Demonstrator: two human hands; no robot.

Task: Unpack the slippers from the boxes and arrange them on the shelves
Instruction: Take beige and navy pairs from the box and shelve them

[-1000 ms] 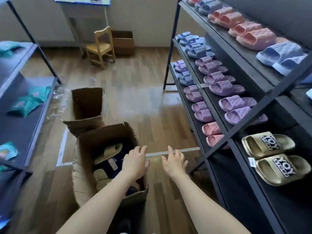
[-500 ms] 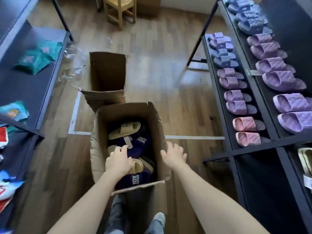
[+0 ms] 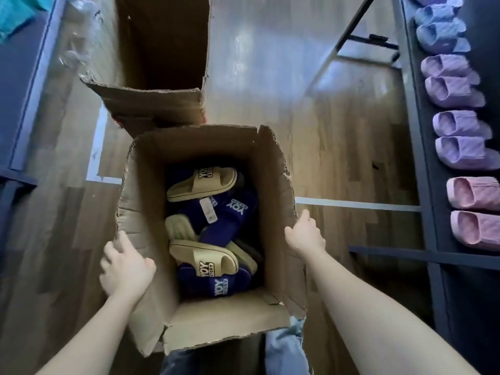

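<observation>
Top-down view. An open cardboard box stands on the wood floor between your arms.

**Hands:** Your L hand grips the box's left wall w/ the thumb inside and fingers outside, slightly blurred. Your R hand is on the right wall's rim, fingers curled over the edge. Its thumb isn't visible.

**Step in hand (my read):** You're steadying or shifting the box before pulling a pair.
- The rims look torn and soft, so they'll prob. buckle if you squeeze near the top. Grip lower on the walls.
- Slide the box rather than lift it, and keep it level so the pile doesn't tumble.
- Bring it nearer the shelf on your R.
- Then free one hand and pick out a matching pair, i.e. beige w/ beige.

**Box contents:** The slippers are in a jumble, all still inside and none in hand.
- A beige slipper lies at the far end.
- A navy slipper sits just under it, w/ a white tag beside its strap.
- A second beige slipper nearer you rests on another navy slipper.
- The straps read "YOY".
- Pale pieces are wedged between them. I can't tell the exact count.

**Other box:** A rear box sits just behind, also open. Its inside is in shadow, so its contents can't be made out.

**Shelf:** It already holds blue slippers, lilac slippers and pink slippers, lined up in a row.
</observation>
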